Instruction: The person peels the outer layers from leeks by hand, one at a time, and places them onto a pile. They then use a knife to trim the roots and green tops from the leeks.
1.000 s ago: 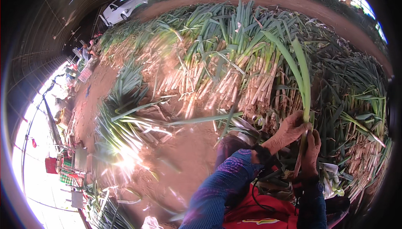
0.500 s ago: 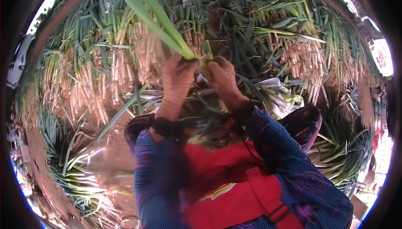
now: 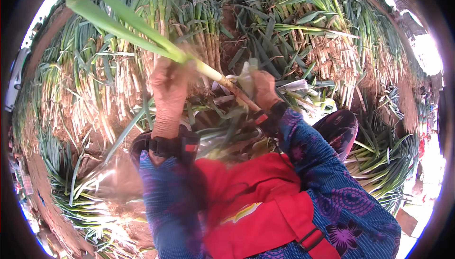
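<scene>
From left to right: dense row of massed green onions [image 3: 80,84], leaves uppermost, pale stems downward; beneath, heap of loose onions [image 3: 92,207] spread on brown ground [image 3: 125,162]. Towards the centre, left hand [image 3: 169,81], fingers blurred, apparently closed around a single onion stalk [image 3: 208,71] near the fork of two broad leaves [image 3: 113,27]. Stalk held aslant in mid-air, leaves to upper left, brown lower end [image 3: 242,97] directed towards the right wrist. To judge by appearance, light and long, firm along the white shank, soft and easily creased at the leaves, possibly slippery where pale and bare; best taken by the shank just below the fork, with only moderate pressure, to avoid bruising. Further right, pale leaf strip [image 3: 245,76], blurred, seemingly pinched in the narrow grip of the right hand [image 3: 264,88], just beside the stalk. Beyond, second stack of onions [image 3: 339,62], pale stems lowermost; at far right, lower down, another heap [image 3: 386,166], green leaves fanned outward
</scene>
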The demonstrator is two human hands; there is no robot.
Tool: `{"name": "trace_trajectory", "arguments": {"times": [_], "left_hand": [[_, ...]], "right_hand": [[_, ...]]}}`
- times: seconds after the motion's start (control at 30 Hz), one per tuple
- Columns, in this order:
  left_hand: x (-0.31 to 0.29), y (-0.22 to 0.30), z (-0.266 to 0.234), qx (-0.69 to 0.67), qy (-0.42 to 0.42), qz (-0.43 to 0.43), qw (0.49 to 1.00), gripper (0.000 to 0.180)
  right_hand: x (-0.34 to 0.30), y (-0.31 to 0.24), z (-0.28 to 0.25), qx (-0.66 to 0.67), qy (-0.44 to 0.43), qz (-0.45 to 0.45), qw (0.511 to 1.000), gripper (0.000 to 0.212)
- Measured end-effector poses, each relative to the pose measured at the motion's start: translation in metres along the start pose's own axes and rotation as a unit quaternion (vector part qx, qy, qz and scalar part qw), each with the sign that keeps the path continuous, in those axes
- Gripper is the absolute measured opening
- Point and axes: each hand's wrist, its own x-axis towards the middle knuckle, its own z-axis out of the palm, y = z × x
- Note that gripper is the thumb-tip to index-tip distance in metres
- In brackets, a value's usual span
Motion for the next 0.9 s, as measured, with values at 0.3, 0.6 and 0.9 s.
{"name": "trace_trajectory", "arguments": {"times": [0.3, 0.6, 0.9], "left_hand": [[0.016, 0.022, -0.026, -0.069, 0.075, -0.034, 0.994, 0.032], [0.012, 0.006, -0.002, -0.107, 0.072, -0.114, 0.985, 0.028], [0.012, -0.001, -0.01, -0.127, 0.064, -0.138, 0.98, 0.029]], "right_hand": [[0.065, -0.045, -0.194, -0.575, 0.076, -0.183, 0.794, 0.056], [-0.101, -0.097, 0.033, -0.2, -0.47, -0.093, 0.855, 0.033], [-0.104, -0.069, 0.041, -0.151, -0.462, -0.001, 0.874, 0.028]]}}
